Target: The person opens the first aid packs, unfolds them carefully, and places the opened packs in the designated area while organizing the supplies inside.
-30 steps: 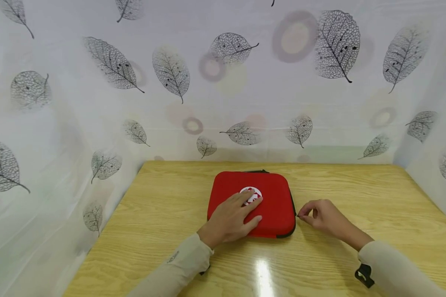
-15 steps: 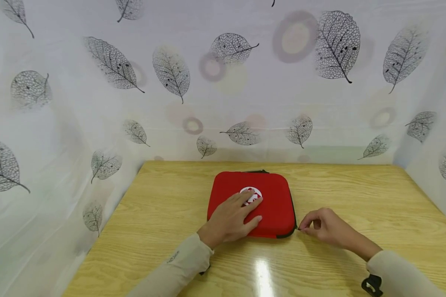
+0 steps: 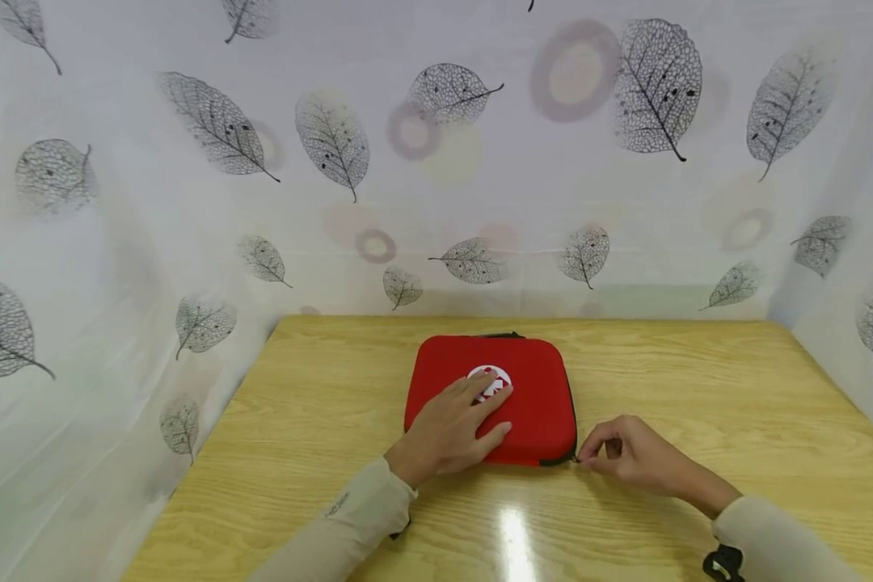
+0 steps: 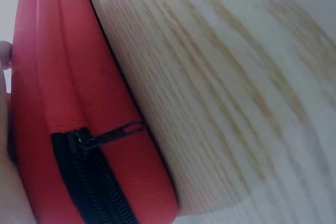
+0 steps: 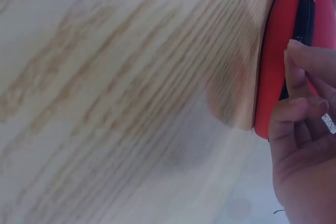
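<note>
A red zippered hard case (image 3: 541,388) with a round white emblem (image 3: 489,380) lies flat on the table. My left hand (image 3: 447,428) rests on its lid, fingers spread and partly over the emblem. At the front right corner, my right hand (image 3: 636,457) pinches a small zipper pull (image 3: 575,460) between thumb and forefinger. In the right wrist view those fingertips sit against the black zipper tape (image 5: 304,19), and they mostly hide the pull. Another black zipper pull (image 4: 115,135) hangs down the case's side in the left wrist view, beside a stretch of closed zipper teeth (image 4: 100,187).
The wooden table (image 3: 320,388) extends around the case on every side. Leaf-printed sheeting (image 3: 378,162) stands behind and at both sides. A light reflection (image 3: 516,541) shows on the tabletop in front of the case.
My right hand has drawn the zipper pull along the case's right side toward me, down to the front right corner. The left hand stays in place on the lid.
</note>
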Action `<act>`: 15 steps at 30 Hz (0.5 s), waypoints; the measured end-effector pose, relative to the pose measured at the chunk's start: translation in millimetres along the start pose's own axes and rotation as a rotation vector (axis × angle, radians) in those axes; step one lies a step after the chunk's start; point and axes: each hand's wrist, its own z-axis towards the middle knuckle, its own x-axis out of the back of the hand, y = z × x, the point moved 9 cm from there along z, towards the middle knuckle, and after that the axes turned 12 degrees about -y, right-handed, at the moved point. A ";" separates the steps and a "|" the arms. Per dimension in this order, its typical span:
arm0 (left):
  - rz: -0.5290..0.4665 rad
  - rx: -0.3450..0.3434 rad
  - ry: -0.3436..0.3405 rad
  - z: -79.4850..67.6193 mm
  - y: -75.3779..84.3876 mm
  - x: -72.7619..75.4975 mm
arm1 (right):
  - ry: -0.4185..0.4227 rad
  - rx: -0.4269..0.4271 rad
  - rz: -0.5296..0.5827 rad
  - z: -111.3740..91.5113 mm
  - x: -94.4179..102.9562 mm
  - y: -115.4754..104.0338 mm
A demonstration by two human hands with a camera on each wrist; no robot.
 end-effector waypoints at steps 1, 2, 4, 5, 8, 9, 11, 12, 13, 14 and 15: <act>-0.001 0.000 0.002 -0.2 0.2 0.6 | 0.005 -0.009 -0.015 -0.2 1.4 0.4; -0.003 0.000 0.004 -0.2 0.3 1.2 | 0.013 -0.018 -0.034 -0.2 2.9 0.7; 0.001 -0.002 0.009 0.1 0.5 1.6 | 0.027 -0.039 -0.073 0.0 6.1 1.2; 0.005 -0.005 0.014 0.2 0.6 2.0 | 0.038 -0.047 -0.095 0.4 7.7 1.5; 0.019 -0.011 0.024 0.3 1.1 2.4 | 0.063 -0.076 -0.141 2.5 11.9 2.7; 0.022 -0.011 0.026 0.3 1.2 2.4 | 0.071 -0.088 -0.155 3.4 13.3 2.9; 0.025 -0.006 0.028 -0.2 1.1 2.4 | 0.085 -0.114 -0.183 5.3 16.3 3.6; 0.026 -0.003 0.028 -0.6 1.0 2.5 | 0.091 -0.128 -0.196 6.1 17.8 4.3; 0.027 0.002 0.025 -1.0 0.6 2.6 | 0.098 -0.144 -0.207 6.9 19.5 5.1; 0.029 0.008 0.021 -1.4 0.4 2.7 | 0.107 -0.159 -0.221 7.7 21.2 6.0; 0.032 0.014 0.015 -2.0 -0.1 2.7 | 0.115 -0.174 -0.230 8.4 22.8 7.1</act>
